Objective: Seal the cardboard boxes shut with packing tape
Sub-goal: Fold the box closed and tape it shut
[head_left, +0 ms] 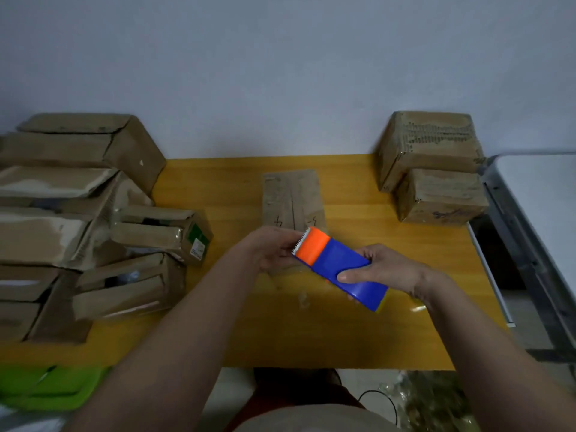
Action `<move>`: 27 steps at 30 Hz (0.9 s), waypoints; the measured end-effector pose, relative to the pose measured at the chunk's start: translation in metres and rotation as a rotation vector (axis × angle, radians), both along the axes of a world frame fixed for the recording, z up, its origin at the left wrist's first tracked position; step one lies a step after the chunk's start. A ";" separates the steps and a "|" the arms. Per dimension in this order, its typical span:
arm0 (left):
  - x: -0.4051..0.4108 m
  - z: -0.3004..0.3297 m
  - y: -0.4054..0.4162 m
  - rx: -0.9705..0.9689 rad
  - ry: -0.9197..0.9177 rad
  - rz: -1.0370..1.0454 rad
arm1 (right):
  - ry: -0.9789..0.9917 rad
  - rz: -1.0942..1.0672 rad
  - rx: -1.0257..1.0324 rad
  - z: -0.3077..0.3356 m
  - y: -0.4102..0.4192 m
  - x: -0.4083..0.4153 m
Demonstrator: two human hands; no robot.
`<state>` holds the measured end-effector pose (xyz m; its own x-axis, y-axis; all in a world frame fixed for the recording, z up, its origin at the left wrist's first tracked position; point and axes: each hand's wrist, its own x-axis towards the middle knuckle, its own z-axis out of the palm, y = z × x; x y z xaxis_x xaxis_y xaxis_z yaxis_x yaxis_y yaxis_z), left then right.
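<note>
A blue and orange tape dispenser with a serrated metal blade is held above the yellow table. My right hand grips its blue body, thumb on top. My left hand holds the orange blade end, fingers curled at the cutter. Just behind the hands a flat cardboard box lies on the table with handwritten marks on it; its near end is hidden by my hands and the dispenser.
Several cardboard boxes with loose flaps are piled on the left. Two closed boxes are stacked at the back right. A green bin sits low left, and a grey metal table stands on the right.
</note>
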<state>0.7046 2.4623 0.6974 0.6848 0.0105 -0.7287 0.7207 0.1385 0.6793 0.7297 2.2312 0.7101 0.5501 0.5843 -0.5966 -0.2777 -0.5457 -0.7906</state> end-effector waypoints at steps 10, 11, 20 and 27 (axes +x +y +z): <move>-0.030 0.000 0.024 -0.129 0.024 0.108 | 0.029 0.097 0.019 -0.001 0.021 -0.005; -0.031 -0.004 0.023 -0.076 0.012 0.121 | 0.028 0.105 0.015 -0.001 0.025 -0.005; -0.054 -0.034 0.025 0.132 -0.006 0.401 | -0.017 0.287 -0.147 0.006 0.031 -0.002; -0.069 -0.058 0.025 0.340 0.071 0.570 | -0.073 0.398 -0.298 0.010 0.041 0.007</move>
